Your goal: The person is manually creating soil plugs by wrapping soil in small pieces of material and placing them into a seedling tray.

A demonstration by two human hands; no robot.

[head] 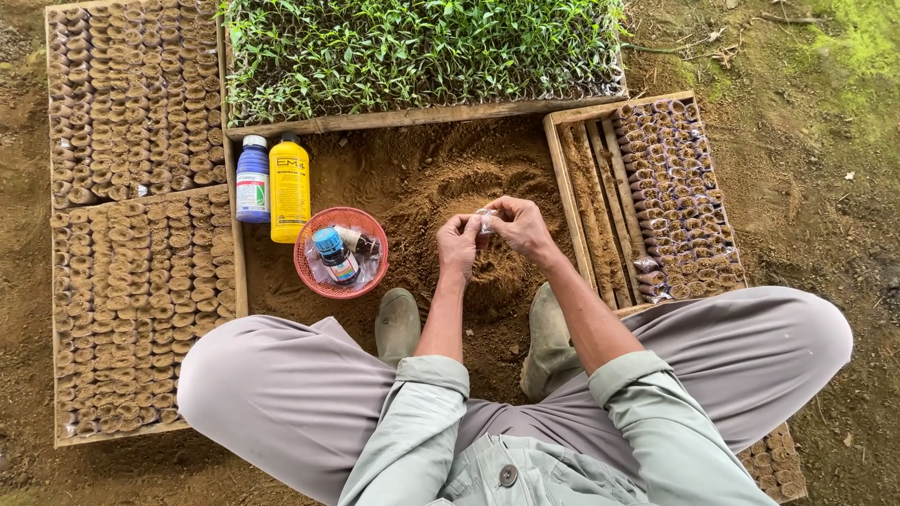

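While I sit cross-legged on the bare ground, the biggest thing before me is the tray of green seedlings (412, 52) at the top, with two wooden trays of small soil-filled pots (131, 187) packed tight on my left. On my right stands a wooden crate (600, 197), only its far half filled with the same little pots. Between them lies the mound of brown soil (441, 187), hollowed in the middle, with my two rubber boots (398, 323) at its near edge. Beside the left trays stand a yellow bottle (290, 187) and a blue-capped bottle (252, 178), touching each other, and just near them a red basket (339, 251) holding a small blue-capped bottle (lying among clear wrappers). Above the mound, my left hand (457, 244) and right hand (520, 225) meet, both pinching a small clear plastic bag (487, 220) between their fingertips.
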